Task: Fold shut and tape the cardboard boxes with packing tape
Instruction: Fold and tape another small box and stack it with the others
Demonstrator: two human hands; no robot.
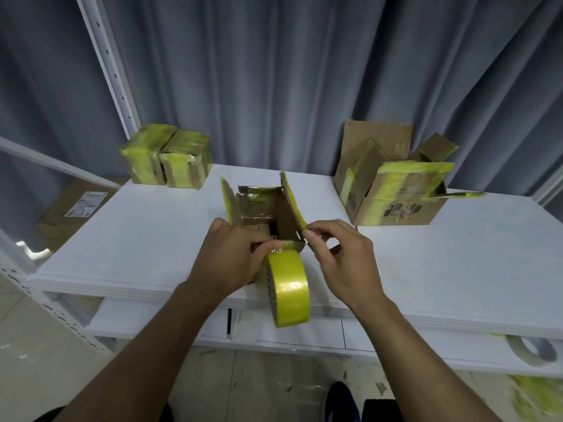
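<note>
Cardboard box [265, 208]: set at front edge of surface [152, 233], flaps up | left hand [227, 257]: near flap [289, 245] gripped by fingers | right hand [338, 257]: corner of right flap [289, 205] pinched | risk: tape roll [289, 287], overhanging the edge, may be dropped, its tape peeled loose.

1. Illumination is even and moderately bright; the white table [426, 254] beyond the hands reads as a uniform pale tone.
2. Light appears to come from overhead, judging by shadow placement.
3. Shadows are soft: a faint one lies under the right hand [341, 263], and the open box [265, 208] between both hands is dark inside.
4. Glare: a bright specular patch sits on the yellow tape roll [289, 287] just below the left hand [231, 257].
5. Wide-angle distortion bends the shelf upright [109, 65] far left of the hands.
6. Blur: the frame corner below and right of the right hand is smeared; the centre is only slightly soft.
</note>
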